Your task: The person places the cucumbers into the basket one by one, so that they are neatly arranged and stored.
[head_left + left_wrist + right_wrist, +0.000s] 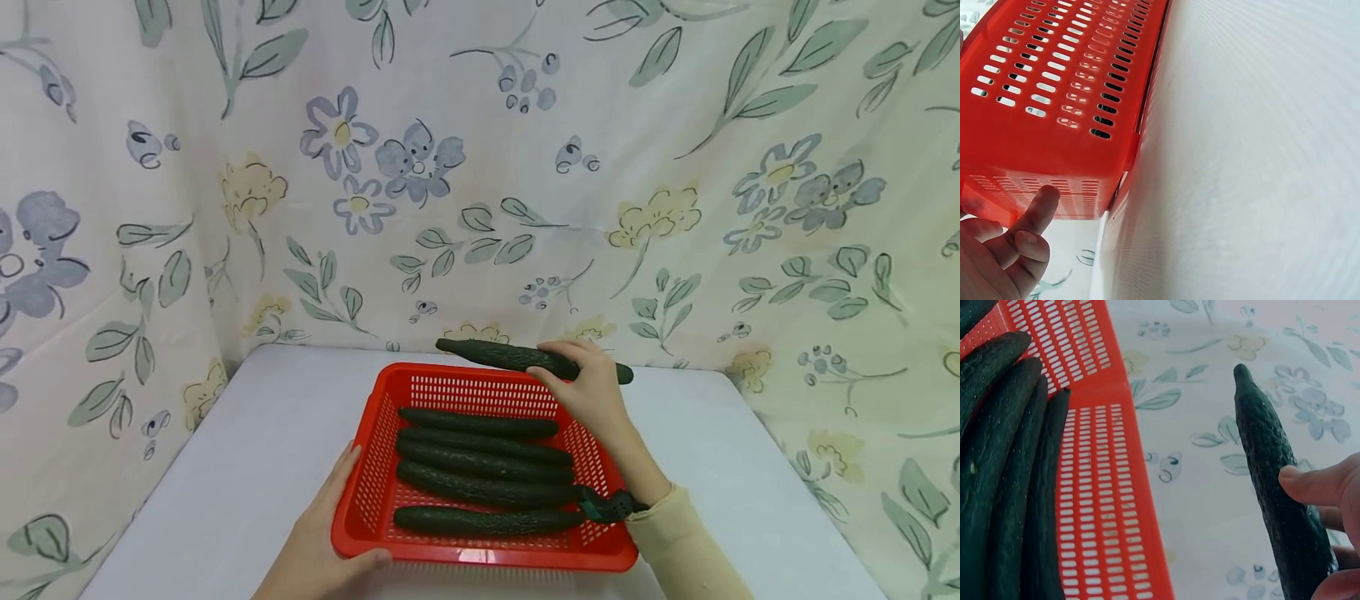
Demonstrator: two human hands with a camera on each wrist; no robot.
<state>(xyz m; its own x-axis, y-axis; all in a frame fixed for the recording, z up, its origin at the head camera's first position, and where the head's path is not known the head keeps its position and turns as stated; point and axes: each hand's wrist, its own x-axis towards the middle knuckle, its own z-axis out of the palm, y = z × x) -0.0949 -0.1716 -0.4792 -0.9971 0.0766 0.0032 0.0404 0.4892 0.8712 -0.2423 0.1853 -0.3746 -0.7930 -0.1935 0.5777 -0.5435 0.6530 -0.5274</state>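
Note:
My right hand (588,379) holds a dark green cucumber (498,354) above the far edge of the red plastic basket (487,552). In the right wrist view the cucumber (1266,456) points away, pinched between thumb and fingers. Several more cucumbers lie side by side in the basket, such as the nearest one (487,522), which lies a little apart from the others. My left hand (322,525) spans the basket's near left corner, thumb along the front rim and fingers along the left side. In the left wrist view a fingertip (1047,197) rests against the slotted wall.
The basket stands on a white-covered table (247,442). A floral cloth (480,167) hangs behind the table and along its sides. On my right wrist a dark strap with a small device (611,505) overlaps the basket's right side in the head view.

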